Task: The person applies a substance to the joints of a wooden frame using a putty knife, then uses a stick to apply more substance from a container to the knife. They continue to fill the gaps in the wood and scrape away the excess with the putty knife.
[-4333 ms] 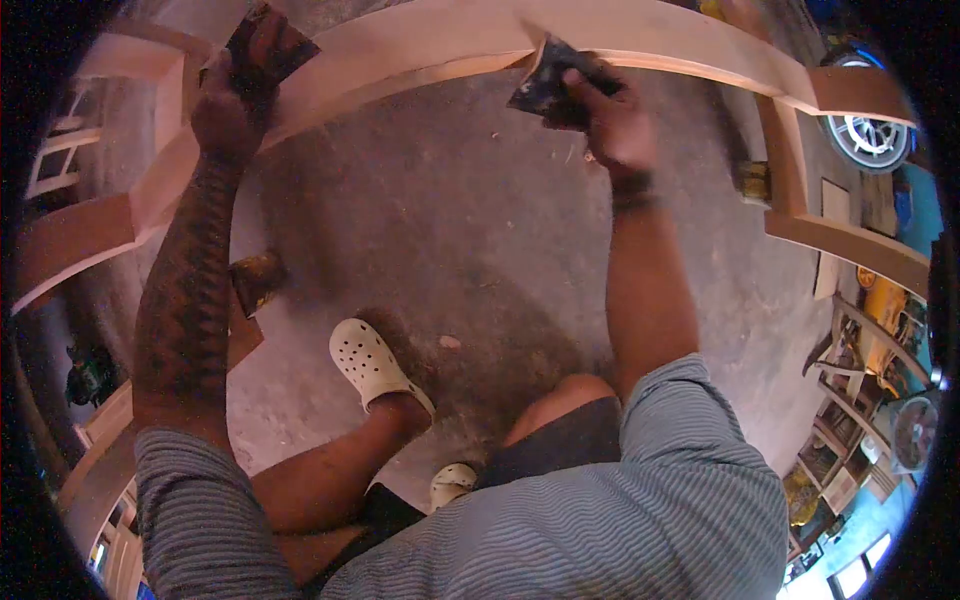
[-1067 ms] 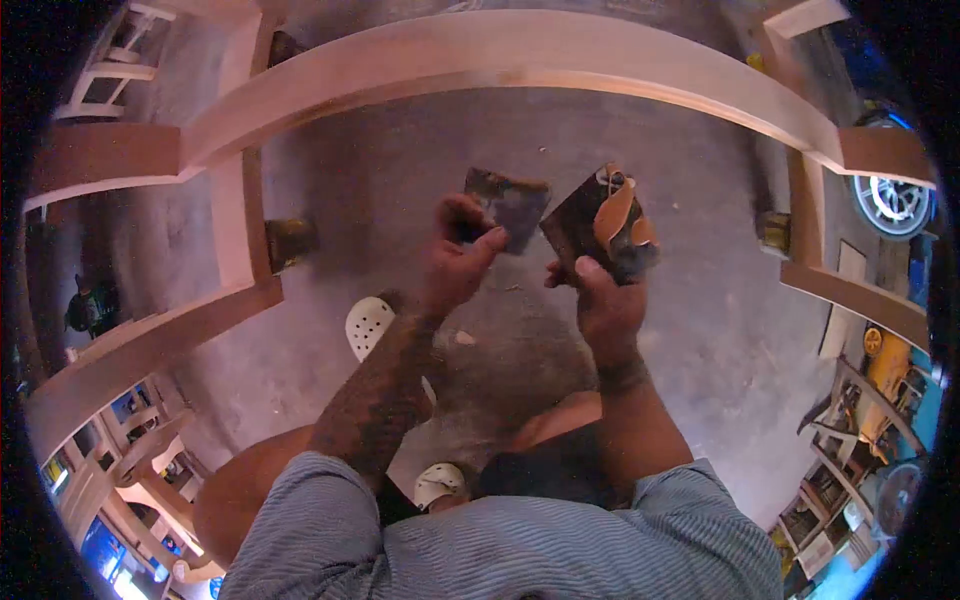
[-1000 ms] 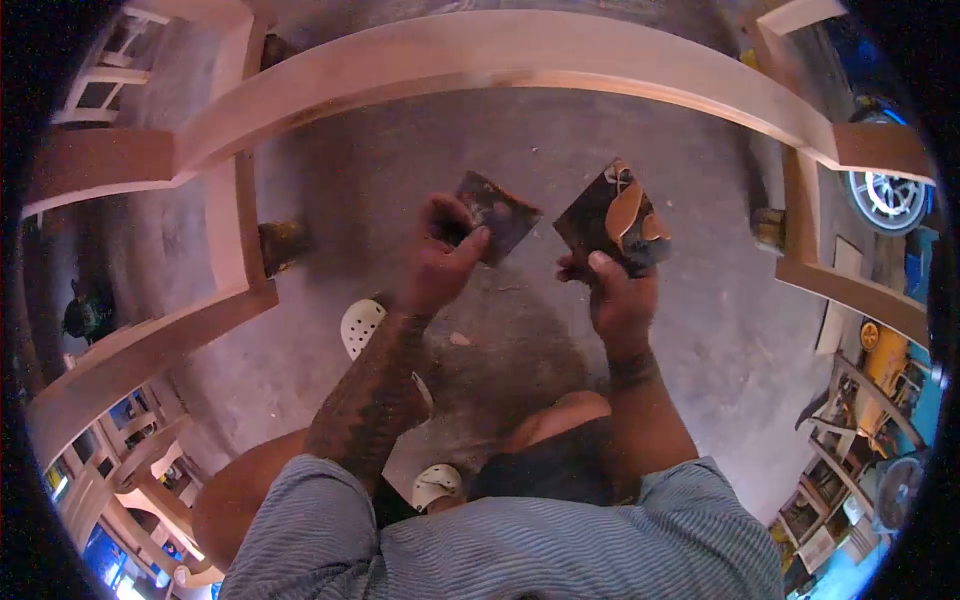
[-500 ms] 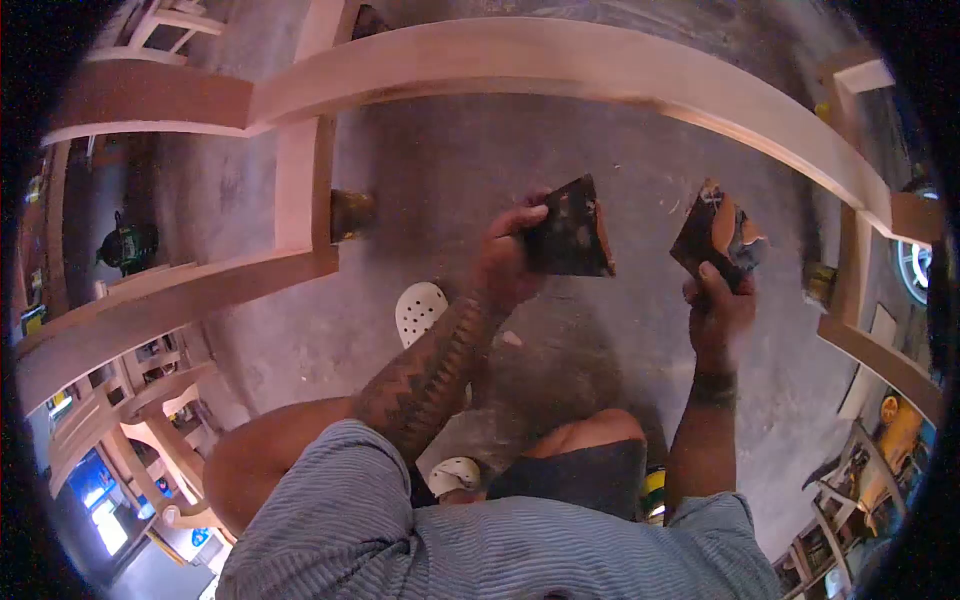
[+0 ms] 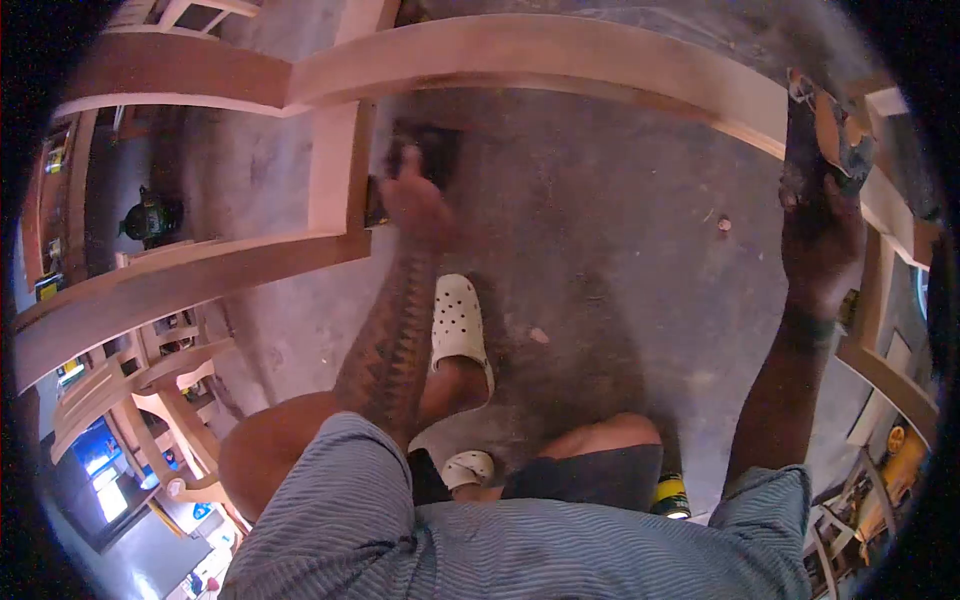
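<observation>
My left hand (image 5: 420, 205), blurred by motion, is closed on a flat dark piece of sandpaper (image 5: 440, 145), right beside the upright leg (image 5: 340, 165) of a bare wooden frame. Out to the right, my right hand (image 5: 822, 245) grips a second dark piece of sandpaper (image 5: 805, 135), its edge torn and curling to show brown backing. That torn piece overlaps the long curved rail (image 5: 560, 55) of the frame in this view. Fingers of the right hand are partly in shadow behind the piece.
Lower wooden rails run along the left (image 5: 190, 290) and right (image 5: 890, 375). White clogs (image 5: 458, 315) are on my feet, on the concrete floor (image 5: 600, 220). A black and yellow can (image 5: 672, 495) stands by my knee. Wooden chair parts (image 5: 150, 390) lie at left.
My hands have moved apart: the left has swung left to the frame's leg, the right has gone up and right to the rail. Each still carries its dark piece of sandpaper.
</observation>
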A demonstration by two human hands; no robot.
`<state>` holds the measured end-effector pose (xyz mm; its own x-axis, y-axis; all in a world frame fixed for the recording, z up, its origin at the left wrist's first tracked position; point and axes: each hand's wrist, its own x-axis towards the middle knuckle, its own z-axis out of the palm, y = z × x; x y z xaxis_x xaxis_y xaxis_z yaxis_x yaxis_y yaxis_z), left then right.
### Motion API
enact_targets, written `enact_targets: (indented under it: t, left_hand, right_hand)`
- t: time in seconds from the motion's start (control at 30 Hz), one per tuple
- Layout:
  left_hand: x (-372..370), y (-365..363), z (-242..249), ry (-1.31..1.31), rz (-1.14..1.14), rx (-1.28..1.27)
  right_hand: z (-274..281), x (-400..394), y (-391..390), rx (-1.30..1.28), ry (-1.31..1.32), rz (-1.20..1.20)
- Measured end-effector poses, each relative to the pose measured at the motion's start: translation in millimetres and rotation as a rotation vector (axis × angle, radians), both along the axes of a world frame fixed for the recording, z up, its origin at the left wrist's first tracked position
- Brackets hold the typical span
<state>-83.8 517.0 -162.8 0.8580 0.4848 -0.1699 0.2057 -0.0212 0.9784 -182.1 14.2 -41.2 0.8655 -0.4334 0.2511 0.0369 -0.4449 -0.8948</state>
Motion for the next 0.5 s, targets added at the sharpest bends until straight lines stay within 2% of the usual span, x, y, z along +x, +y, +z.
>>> enact_targets:
  t: [0.03, 0.07, 0.1, 0.17, 0.2, 0.23, 0.37, 0.43, 0.5]
  left_hand:
    - [9.1, 8.1, 3.9, -0.057, 0.094, 0.052]
    - [17.7, 13.1, 13.5, -0.110, 0.187, 0.110]
    - [26.1, 16.2, 21.6, -0.189, 0.225, 0.043]
    - [37.3, 14.3, 37.3, -0.216, 0.242, 0.087]
    - [43.0, 13.1, 45.5, -0.229, 0.250, 0.109]
    - [55.6, 17.6, 33.0, -0.264, 0.258, 0.067]
    - [72.8, 14.0, 20.1, -0.364, 0.230, -0.129]
    - [71.9, 13.7, 16.2, -0.341, 0.245, -0.048]
    - [70.3, 15.0, 10.4, -0.254, 0.290, 0.018]
  right_hand:
    - [-4.4, -2.5, -1.5, -0.073, 0.042, 0.044]
    - [-15.2, -15.7, 8.0, 0.223, 0.097, 0.131]
    - [-26.5, -30.8, 19.7, 0.520, 0.150, 0.223]
    - [-19.2, -51.9, 75.7, 0.914, 0.161, 0.233]
    - [-18.7, -68.7, 102.2, 0.969, 0.189, 0.186]
    - [-18.4, -85.4, 128.8, 1.025, 0.214, 0.137]
    - [-55.3, -155.4, 158.5, 1.051, 0.425, 0.117]
    - [-59.5, -177.8, 152.8, 1.035, 0.577, 0.155]
    - [-57.5, -184.9, 150.1, 1.015, 0.574, 0.172]
